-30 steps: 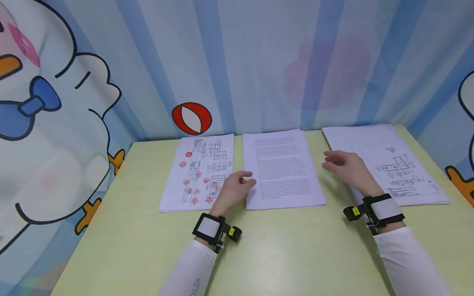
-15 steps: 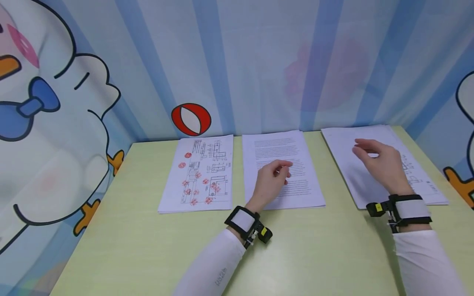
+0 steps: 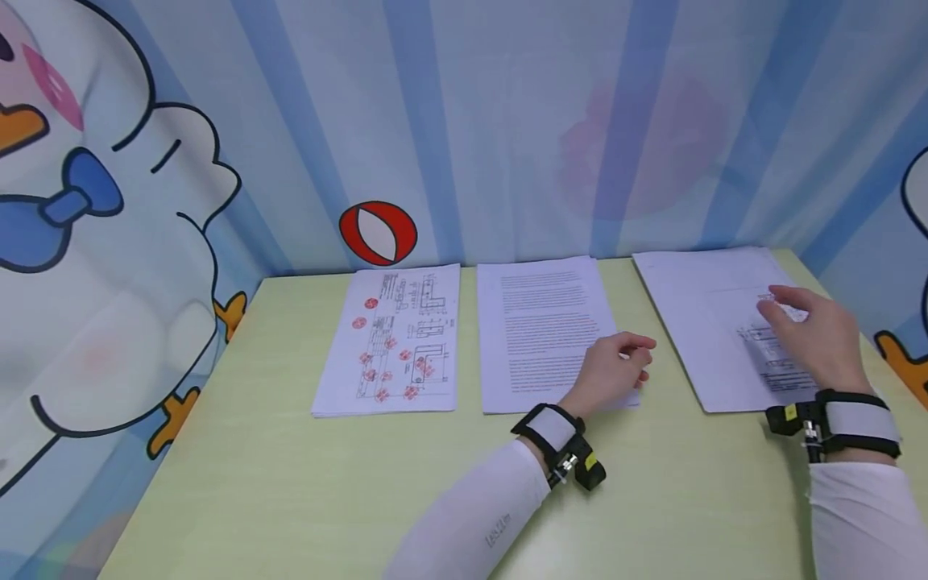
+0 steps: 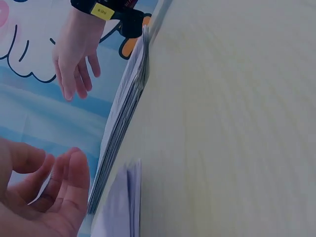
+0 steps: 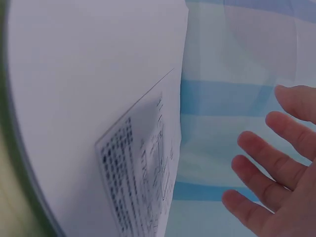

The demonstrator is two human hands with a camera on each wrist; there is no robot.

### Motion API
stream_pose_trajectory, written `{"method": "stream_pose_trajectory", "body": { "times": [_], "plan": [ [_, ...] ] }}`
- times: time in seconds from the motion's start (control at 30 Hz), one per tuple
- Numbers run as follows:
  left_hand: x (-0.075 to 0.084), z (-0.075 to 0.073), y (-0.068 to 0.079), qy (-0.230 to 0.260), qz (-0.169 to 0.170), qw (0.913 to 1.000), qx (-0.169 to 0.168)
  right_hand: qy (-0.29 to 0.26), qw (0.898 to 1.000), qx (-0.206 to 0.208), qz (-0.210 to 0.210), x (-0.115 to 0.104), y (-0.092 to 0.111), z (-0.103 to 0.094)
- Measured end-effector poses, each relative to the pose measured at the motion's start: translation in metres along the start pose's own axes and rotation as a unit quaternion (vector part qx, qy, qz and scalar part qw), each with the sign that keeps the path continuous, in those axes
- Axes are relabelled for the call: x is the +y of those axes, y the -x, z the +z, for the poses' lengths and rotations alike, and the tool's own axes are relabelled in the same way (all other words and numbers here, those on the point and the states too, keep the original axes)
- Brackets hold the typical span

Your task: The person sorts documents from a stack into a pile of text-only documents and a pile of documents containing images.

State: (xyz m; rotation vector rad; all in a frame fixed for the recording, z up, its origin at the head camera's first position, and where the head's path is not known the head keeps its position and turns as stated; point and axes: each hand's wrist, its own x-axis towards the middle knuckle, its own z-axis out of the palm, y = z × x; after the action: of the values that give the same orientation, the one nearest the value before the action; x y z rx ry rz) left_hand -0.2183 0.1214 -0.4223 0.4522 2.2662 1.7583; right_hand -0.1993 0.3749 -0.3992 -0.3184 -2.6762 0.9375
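My left hand point(image 3: 612, 366) hovers over the lower right corner of the middle paper stack point(image 3: 540, 322), its fingers loosely bent and nothing between them. My right hand point(image 3: 826, 334) is above the right paper stack point(image 3: 689, 314), whose top sheet bears a line drawing. In the right wrist view the fingers point(image 5: 266, 177) are spread and hold nothing, off to the side of the printed sheet point(image 5: 74, 74). The left wrist view shows the right stack's layered edge point(image 4: 123, 118) as thick. Part of the drawing is hidden by the right hand.
At the left of the pale green table point(image 3: 290, 499) lies another stack of drawings point(image 3: 341, 379) with red stamp marks. Behind the table hangs a striped blue curtain point(image 3: 507, 121) with cartoon figures. Each wrist wears a strapped camera point(image 3: 590, 474).
Both hands have moved right: the left from the left stack across the middle stack to its right corner, the right from the right stack's left edge to over its drawing. The stacks stay put.
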Motion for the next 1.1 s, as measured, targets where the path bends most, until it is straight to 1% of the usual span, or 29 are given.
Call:
{"method": "stream_pose_trajectory", "body": {
  "times": [0.07, 0.13, 0.17, 0.27, 0.33, 0.4, 0.5, 0.6, 0.7, 0.77, 0.93, 1.1],
  "plan": [
    [0.002, 0.013, -0.001, 0.013, -0.033, 0.9994, -0.005, 0.01, 1.0, -0.016, 0.021, 0.007, 0.001, 0.0],
    [0.003, 0.025, -0.002, 0.014, -0.059, 0.9981, -0.006, 0.024, 0.999, -0.028, 0.03, 0.015, 0.0, 0.0],
    [0.004, 0.029, -0.003, 0.019, -0.074, 0.9971, -0.006, 0.03, 0.998, -0.036, 0.034, 0.018, 0.0, 0.0],
    [0.003, 0.039, -0.006, 0.054, -0.111, 0.9924, -0.004, 0.045, 0.996, -0.06, 0.042, 0.027, -0.002, 0.001],
    [0.001, 0.043, -0.008, 0.095, -0.134, 0.9865, -0.004, 0.056, 0.995, -0.072, 0.049, 0.032, -0.003, -0.001],
    [-0.001, 0.046, -0.01, 0.139, -0.151, 0.9787, -0.003, 0.064, 0.993, -0.082, 0.06, 0.035, -0.003, -0.003],
    [-0.003, 0.048, -0.012, 0.18, -0.171, 0.9688, -0.006, 0.073, 0.989, -0.101, 0.083, 0.039, -0.003, -0.006],
    [-0.003, 0.049, -0.012, 0.193, -0.182, 0.964, -0.018, 0.073, 0.986, -0.115, 0.1, 0.041, -0.002, -0.007],
    [-0.003, 0.049, -0.012, 0.197, -0.189, 0.9615, -0.033, 0.074, 0.984, -0.117, 0.109, 0.042, -0.001, -0.006],
    [-0.002, 0.05, -0.012, 0.194, -0.191, 0.9614, -0.04, 0.076, 0.984, -0.116, 0.111, 0.043, -0.001, -0.004],
    [-0.001, 0.052, -0.013, 0.191, -0.191, 0.9623, -0.036, 0.093, 0.984, -0.11, 0.109, 0.044, -0.001, -0.002],
    [-0.003, 0.053, -0.015, 0.205, -0.189, 0.9598, -0.032, 0.123, 0.983, -0.098, 0.093, 0.04, 0.0, -0.001]
  ]
}}
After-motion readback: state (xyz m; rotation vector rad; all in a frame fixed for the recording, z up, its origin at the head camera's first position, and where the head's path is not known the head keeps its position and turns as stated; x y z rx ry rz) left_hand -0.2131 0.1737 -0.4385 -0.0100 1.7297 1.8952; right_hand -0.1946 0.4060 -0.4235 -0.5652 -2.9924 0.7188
